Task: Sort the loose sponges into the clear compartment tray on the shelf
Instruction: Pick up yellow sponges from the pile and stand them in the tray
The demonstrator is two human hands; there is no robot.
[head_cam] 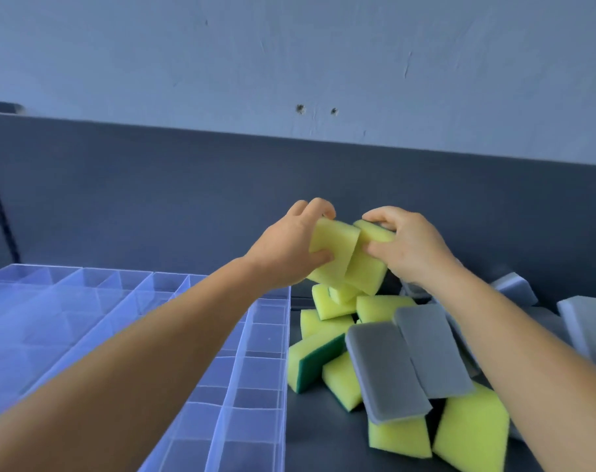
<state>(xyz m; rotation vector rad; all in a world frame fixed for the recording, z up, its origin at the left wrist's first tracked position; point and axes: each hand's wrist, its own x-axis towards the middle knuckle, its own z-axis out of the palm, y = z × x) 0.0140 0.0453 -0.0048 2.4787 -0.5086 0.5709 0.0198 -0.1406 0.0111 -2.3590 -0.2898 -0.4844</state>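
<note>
Both hands are raised above the pile of loose sponges (385,356), each holding one yellow sponge. The left hand (286,247) grips the left yellow sponge (330,248), thumb pressed on its near face and fingers curled over its top edge. The right hand (409,247) grips the right yellow sponge (366,267) in like manner, thumb on the near face and fingers hooked over the upper end. The two held sponges touch along their inner edges, forming a shallow V, and are held clear of the pile.

The pile lies on the dark shelf (324,437), to the right of the clear compartment tray (255,369). It consists of yellow sponges, at least one showing a green scouring layer (315,364), and grey sponges (422,356) lying tilted across the yellow ones. Further grey sponges (582,318) sit at the far right, partly hidden behind the right forearm.

The tray stands at the left on the same shelf, its right wall just beside the nearest yellow sponges. Its visible compartments hold no sponges. The left forearm passes over the tray's right-hand columns.

A dark back panel (153,199) rises behind the shelf, and a pale wall (289,46) with two small holes stands above it.
</note>
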